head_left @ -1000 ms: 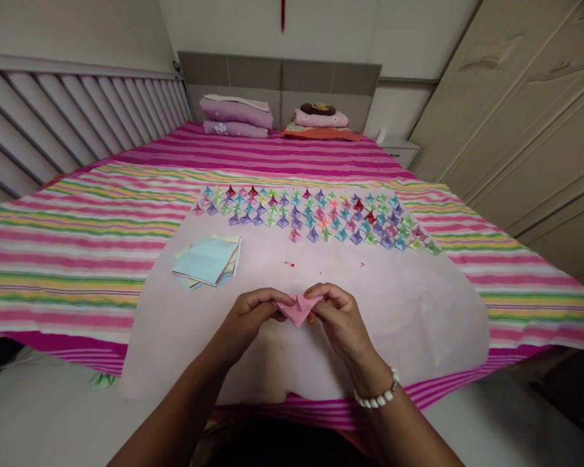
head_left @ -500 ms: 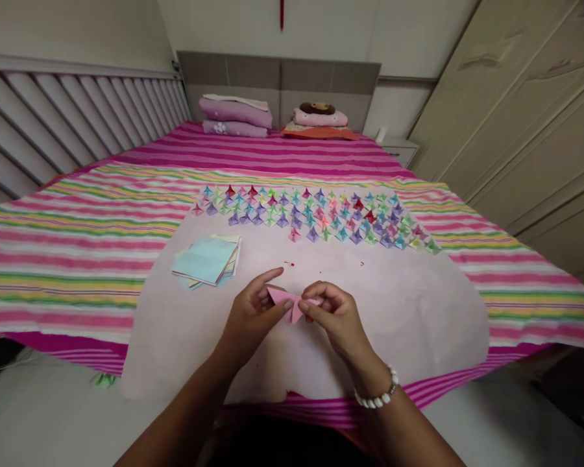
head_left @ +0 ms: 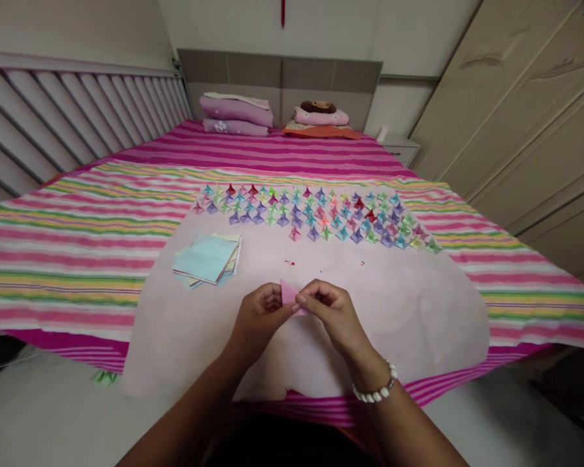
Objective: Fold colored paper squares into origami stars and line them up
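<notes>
A piece of folded pink origami paper (head_left: 288, 293) is held over the pale sheet, one pointed corner standing up between my hands. My left hand (head_left: 264, 311) grips it from the left, thumb pressed along its lower edge and fingers curled behind. From the other side my right hand (head_left: 327, 307) pinches it between thumb and forefinger, the two thumbs nearly meeting. My fingers cover part of the paper. Beyond my left hand lies a stack of square paper (head_left: 205, 259), light blue on top.
Several rows of small folded paper pieces (head_left: 313, 233) in many colours stand along the far part of the pale sheet (head_left: 175, 344). Small red bits (head_left: 289, 263) lie just beyond my hands. A green folded paper (head_left: 104, 377) is on the floor at the left.
The pink paper was spread in a winged shape; now it shows as a narrower upright point. My left fingers have curled in and my hands are closer together.
</notes>
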Tool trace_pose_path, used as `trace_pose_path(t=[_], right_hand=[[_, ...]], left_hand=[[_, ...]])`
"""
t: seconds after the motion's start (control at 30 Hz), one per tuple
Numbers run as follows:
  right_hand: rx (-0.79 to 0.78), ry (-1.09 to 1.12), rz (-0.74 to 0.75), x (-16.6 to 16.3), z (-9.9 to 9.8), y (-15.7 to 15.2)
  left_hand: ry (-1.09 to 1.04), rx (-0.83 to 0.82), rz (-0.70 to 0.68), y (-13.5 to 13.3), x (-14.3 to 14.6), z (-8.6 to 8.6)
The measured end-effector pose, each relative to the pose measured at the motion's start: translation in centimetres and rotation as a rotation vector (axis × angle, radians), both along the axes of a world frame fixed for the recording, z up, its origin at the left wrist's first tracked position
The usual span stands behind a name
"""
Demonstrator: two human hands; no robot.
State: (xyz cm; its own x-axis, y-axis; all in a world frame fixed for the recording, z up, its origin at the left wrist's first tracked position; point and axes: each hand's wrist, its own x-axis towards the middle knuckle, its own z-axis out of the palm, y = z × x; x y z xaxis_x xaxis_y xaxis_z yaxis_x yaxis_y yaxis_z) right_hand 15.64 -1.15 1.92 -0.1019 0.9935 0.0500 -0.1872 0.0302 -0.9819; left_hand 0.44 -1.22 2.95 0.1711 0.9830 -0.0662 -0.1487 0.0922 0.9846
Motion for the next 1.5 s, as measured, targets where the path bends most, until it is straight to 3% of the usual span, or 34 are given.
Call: trace_pose_path(t=[0.23,0.53,0.77,1.1,1.37,1.5], right_hand=[[0.007,0.072,-0.184,-0.1,-0.7,0.2],[-0.179,0.282,-0.026,-0.5,0.7,-0.2],[-0.198,0.270,0.000,-0.3,0.3,-0.1],[-0.014,-0.063,-0.120,-0.3,-0.1,0.1],[0.314,-0.410,-0.256,-1.3,-0.4,-0.5],[0.446,-0.524,-0.288,-1.8,-0.4,-0.9]], left_hand=[[-0.066,-0.088,0.078,0.3,-0.2,-0.7],[-0.182,-0.156,-0.033,0.7,-1.0,-0.7],[-0.217,-0.173,-0.036,0.7,-1.1,-0.6],[0.059,-0.009,0.058,0.7,-0.2,-0.7],[0.207,0.132,0.093,-0.1,1.0,-0.6],[0.248,0.107,0.117,-0.2,1.1,-0.8]])
